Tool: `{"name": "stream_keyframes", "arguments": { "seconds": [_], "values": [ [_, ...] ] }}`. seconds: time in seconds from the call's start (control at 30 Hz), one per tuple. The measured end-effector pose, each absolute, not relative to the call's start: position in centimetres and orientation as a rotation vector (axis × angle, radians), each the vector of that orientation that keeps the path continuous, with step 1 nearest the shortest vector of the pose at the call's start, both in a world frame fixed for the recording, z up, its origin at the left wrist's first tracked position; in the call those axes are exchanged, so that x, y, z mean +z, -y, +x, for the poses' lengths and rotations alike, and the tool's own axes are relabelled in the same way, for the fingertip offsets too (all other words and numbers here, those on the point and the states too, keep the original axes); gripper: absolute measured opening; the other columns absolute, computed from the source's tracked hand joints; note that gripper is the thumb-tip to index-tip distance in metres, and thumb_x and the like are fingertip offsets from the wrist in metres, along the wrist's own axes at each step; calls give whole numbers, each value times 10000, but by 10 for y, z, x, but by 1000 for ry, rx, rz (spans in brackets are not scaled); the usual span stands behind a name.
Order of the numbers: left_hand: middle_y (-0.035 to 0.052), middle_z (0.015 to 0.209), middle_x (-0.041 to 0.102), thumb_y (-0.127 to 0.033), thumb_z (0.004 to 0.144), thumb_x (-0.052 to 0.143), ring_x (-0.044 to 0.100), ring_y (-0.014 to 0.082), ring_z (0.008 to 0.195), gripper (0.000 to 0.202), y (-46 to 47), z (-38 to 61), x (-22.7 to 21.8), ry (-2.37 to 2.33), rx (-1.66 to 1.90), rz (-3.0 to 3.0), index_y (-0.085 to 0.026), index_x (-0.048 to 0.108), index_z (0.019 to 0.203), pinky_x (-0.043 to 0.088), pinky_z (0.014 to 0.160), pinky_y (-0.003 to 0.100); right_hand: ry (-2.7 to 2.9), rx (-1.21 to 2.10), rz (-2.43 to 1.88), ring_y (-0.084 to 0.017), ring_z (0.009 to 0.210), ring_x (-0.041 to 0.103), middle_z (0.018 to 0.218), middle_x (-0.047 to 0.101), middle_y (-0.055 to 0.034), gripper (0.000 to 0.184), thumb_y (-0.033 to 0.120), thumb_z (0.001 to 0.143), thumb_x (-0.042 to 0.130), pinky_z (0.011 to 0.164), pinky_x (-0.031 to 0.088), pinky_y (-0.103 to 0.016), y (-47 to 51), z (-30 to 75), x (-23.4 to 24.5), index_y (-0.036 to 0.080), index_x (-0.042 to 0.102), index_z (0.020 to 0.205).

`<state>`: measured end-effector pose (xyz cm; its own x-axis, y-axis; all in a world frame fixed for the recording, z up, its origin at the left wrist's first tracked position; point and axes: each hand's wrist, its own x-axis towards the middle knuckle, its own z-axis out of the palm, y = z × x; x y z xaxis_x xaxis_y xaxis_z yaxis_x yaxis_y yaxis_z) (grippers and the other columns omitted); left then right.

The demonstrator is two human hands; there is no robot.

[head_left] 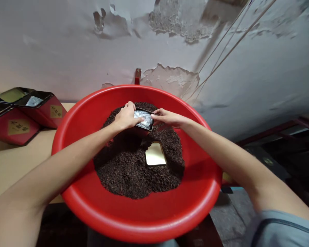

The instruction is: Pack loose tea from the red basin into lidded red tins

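Note:
Over the far part of a big red basin (134, 219), a dark rectangular tin (144, 129) is held with its mouth toward me. A clear plastic bag (145, 118) fills the mouth, crumpled and shiny. My left hand (126, 116) is wrapped around the tin's left side, its thumb pressed onto the bag. At the right rim, my right hand (164, 117) grips the tin's edge with thumb and fingers, the thumb beside the bag. Loose dark tea leaves (128, 175) cover the basin's floor. A gold-coloured lid (155, 154) lies partly sunk in them, nearer to me.
On a pale tabletop (5, 171) at left stand several red tins; one red tin (47, 109) shows plastic in its mouth. Behind the basin is a peeling wall (67, 44). Cords (226, 58) run diagonally at upper right. A grey tiled floor (228, 214) shows at lower right.

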<state>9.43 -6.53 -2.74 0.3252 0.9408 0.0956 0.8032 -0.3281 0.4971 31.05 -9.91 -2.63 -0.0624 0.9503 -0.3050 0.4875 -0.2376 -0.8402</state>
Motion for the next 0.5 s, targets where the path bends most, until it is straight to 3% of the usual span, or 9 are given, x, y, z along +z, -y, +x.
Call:
{"name": "stream_keyframes", "arguments": {
  "seconds": [0.1, 0.3, 0.4, 0.5],
  "values": [
    [115, 1168, 614, -471, 768, 779, 614, 310, 1102, 520, 65, 97, -27, -1549, 537, 2238, -208, 457, 1079, 497, 896, 411, 1784, 1260, -1962, -167, 719, 670, 867, 693, -67, 209, 335, 863, 721, 564, 581, -261, 113, 330, -44, 170, 604, 913],
    [106, 1111, 614, -443, 760, 778, 618, 295, 1059, 516, 61, 92, -30, -1506, 563, 2221, -195, 447, 1068, 502, 885, 412, 2119, 1078, -2070, -116, 428, 548, 559, 582, 35, 110, 70, 804, 669, 550, 531, -303, 135, 318, -92, 152, 662, 877],
    [106, 1107, 614, -453, 756, 778, 618, 295, 1054, 522, 61, 90, -30, -1505, 563, 2204, -194, 445, 1063, 506, 885, 413, 2156, 965, -2054, -140, 472, 578, 534, 593, 23, 124, 56, 754, 706, 594, 533, -312, 128, 321, -87, 173, 667, 756],
    [114, 1107, 618, -457, 755, 778, 620, 305, 1049, 520, 61, 90, -29, -1499, 543, 2201, -195, 449, 1061, 507, 891, 426, 2164, 791, -2035, -182, 643, 658, 648, 675, -10, 138, 94, 714, 752, 688, 541, -313, 118, 338, -61, 170, 707, 820]
  ]
}}
